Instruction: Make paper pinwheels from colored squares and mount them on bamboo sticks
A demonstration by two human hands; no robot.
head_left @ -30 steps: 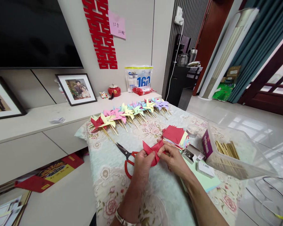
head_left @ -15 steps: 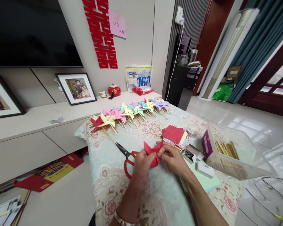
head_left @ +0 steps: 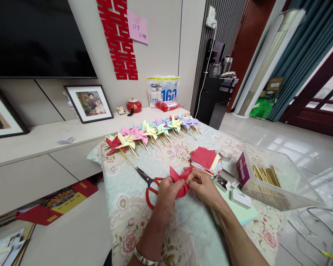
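Both of my hands hold a piece of red paper [head_left: 179, 181] folded into a partly formed pinwheel, just above the flowered tablecloth [head_left: 133, 218]. My left hand [head_left: 167, 194] grips its lower left side. My right hand [head_left: 204, 186] pinches the folded corners together at its centre. Red-handled scissors [head_left: 148, 184] lie on the cloth directly left of my left hand. A stack of cut paper squares [head_left: 206, 159], red on top, sits just beyond my right hand.
A row of finished paper pinwheels on sticks [head_left: 151, 133] lies along the table's far edge. A clear plastic bin with wooden sticks [head_left: 269, 181] stands at the right, with a small open box of pins [head_left: 223, 181] and a round tin [head_left: 226, 152] beside it.
The paper's spread-out flaps have been gathered in toward the centre under my right fingers. Both hands stay in the same spot.
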